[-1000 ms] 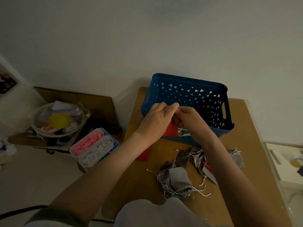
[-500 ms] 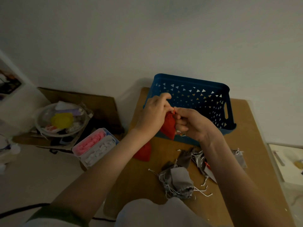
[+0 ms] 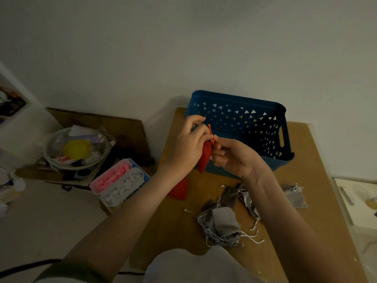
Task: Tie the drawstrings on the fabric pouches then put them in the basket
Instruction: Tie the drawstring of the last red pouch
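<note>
A red fabric pouch (image 3: 205, 158) hangs in the air in front of the blue plastic basket (image 3: 244, 111). My left hand (image 3: 187, 146) holds the pouch's neck, its fingers curled round it. My right hand (image 3: 234, 156) pinches the red drawstring (image 3: 211, 134), which sticks up between the two hands. A second red pouch (image 3: 180, 189) lies on the wooden table (image 3: 318, 166), partly hidden under my left forearm. Several grey pouches (image 3: 222, 223) with white strings lie in a heap near the table's front, and one more grey pouch (image 3: 295, 196) lies to the right.
Left of the table, a clear box (image 3: 120, 186) holds pink and white pieces. Behind it a round glass bowl (image 3: 76, 149) with a yellow item sits on cardboard. A white wall stands behind the basket. A white surface (image 3: 359, 201) lies at the right edge.
Both hands have drawn slightly apart and lowered from the basket rim. The red pouch now hangs below them and its drawstring shows between the fingers.
</note>
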